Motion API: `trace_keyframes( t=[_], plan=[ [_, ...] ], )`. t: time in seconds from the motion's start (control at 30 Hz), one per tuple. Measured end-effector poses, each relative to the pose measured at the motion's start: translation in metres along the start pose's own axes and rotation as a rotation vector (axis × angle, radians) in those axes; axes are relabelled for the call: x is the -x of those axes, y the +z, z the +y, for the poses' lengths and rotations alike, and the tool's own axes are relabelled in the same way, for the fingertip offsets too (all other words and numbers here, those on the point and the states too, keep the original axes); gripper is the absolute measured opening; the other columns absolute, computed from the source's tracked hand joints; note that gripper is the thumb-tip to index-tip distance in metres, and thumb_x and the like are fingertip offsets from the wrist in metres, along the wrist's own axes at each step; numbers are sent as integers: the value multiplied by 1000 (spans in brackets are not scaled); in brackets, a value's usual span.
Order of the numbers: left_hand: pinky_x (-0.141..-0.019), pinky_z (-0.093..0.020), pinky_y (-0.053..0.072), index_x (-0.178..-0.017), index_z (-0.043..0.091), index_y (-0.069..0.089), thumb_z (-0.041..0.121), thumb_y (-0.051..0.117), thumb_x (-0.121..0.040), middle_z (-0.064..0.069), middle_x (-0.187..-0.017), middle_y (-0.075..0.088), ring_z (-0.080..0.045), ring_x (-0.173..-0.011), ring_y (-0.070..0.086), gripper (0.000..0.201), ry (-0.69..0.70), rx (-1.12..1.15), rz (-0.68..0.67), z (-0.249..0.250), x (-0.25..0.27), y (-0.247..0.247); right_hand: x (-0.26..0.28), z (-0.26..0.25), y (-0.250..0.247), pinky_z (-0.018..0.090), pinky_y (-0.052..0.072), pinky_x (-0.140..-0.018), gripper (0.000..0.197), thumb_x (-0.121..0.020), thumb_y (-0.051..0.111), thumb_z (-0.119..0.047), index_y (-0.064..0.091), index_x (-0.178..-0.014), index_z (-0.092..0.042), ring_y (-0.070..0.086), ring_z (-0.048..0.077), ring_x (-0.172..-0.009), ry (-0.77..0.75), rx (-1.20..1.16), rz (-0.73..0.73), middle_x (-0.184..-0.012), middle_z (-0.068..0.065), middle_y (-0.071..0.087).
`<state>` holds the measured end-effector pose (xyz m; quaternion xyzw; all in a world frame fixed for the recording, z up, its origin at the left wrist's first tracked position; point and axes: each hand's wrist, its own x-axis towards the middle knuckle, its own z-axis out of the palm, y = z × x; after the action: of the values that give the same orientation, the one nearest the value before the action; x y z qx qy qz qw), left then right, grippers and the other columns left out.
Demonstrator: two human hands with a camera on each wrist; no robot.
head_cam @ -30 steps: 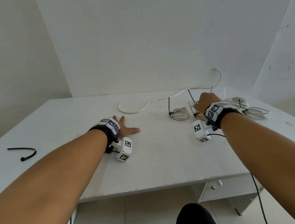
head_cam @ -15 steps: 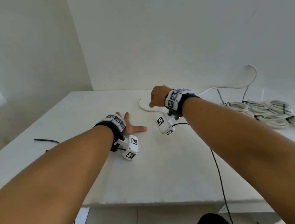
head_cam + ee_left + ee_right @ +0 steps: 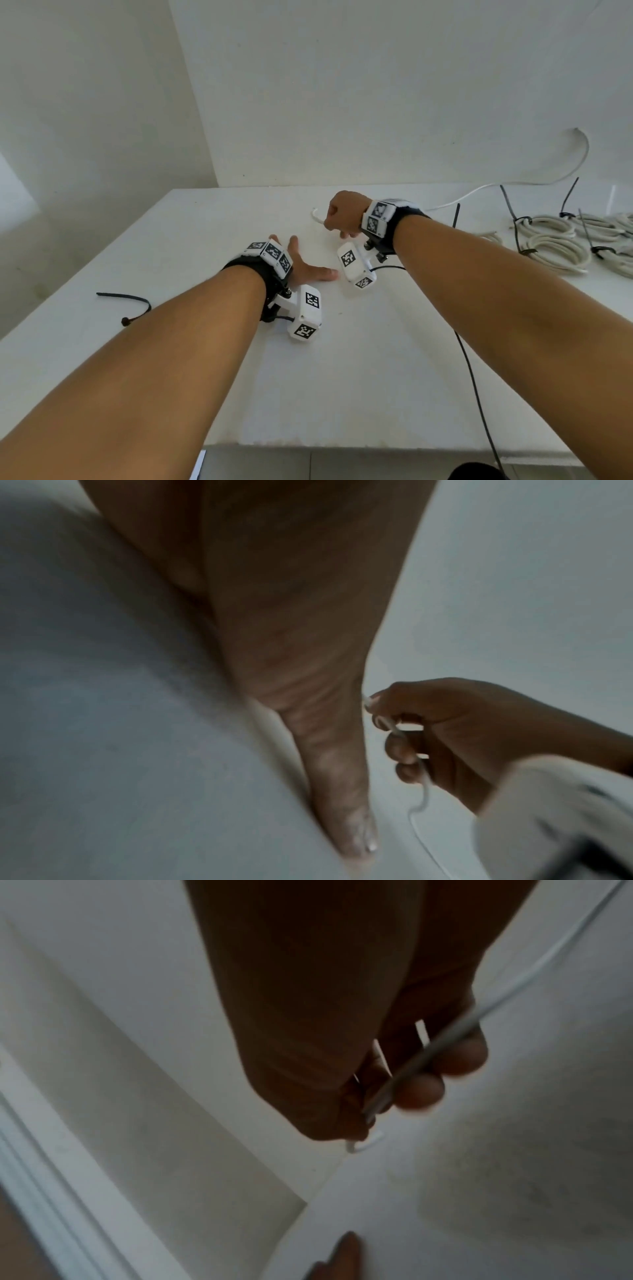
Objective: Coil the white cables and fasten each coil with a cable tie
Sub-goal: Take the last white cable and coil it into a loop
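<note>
Roughly, left to right across our white table (image 3: 376, 377):

Far left: one loose black cable tie (image 3: 132, 299) lies on the table, well apart from both our hands.

Left hand: our left hand (image 3: 301, 265) rests flat on the table, fingers straight and spread, gripping nothing.

Right hand: our right hand (image 3: 344, 216) hovers just beyond the left, curled into a fist around the near end of the uncoiled white cable (image 3: 462, 198); a short tip (image 3: 363, 1144) pokes out past the thumb.

Cable direction: from our fist the cable's long axis runs away rightward and back, toward the wall, where it loops upward. So the slack all lies to our right; we judge the right hand already holds the starting end, and the left, just beside it, is placed to catch loops.

Far right: finished coils (image 3: 551, 243) lie in a cluster, each bound with a black tie.
</note>
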<state>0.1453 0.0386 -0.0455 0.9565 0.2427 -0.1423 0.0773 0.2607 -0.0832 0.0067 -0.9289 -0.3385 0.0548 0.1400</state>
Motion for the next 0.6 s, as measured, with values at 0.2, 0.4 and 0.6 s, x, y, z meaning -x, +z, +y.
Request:
trace_keyframes(
  t=[0.2, 0.4, 0.6],
  plan=[
    [-117, -53, 15, -156, 29, -10, 91, 47, -68, -16, -165, -5, -39, -150, 7, 122, -8, 105, -3, 3, 5, -11, 49, 21, -2, 19, 43, -68, 10, -93, 62, -23, 69, -95, -17, 59, 9, -83, -163, -153, 104, -95, -6, 66],
    [-84, -33, 42, -110, 16, 60, 48, 50, -98, 0, -104, 62, -15, -94, 57, 36, 432, 530, 224, 42, 27, -21, 80, 42, -17, 13, 35, -65, 9, -96, 62, -26, 70, -94, -22, 51, -2, -70, -250, -322, 234, -83, -16, 61],
    [-44, -24, 16, -64, 21, 35, 33, 38, -104, 8, -46, 25, -10, -42, 18, 42, 567, 1453, -157, 67, 44, -42, 86, 77, -26, 26, 51, -73, 10, -93, 66, -29, 68, -93, -20, 62, 9, -71, -187, -684, 549, -78, -8, 69]
  ],
)
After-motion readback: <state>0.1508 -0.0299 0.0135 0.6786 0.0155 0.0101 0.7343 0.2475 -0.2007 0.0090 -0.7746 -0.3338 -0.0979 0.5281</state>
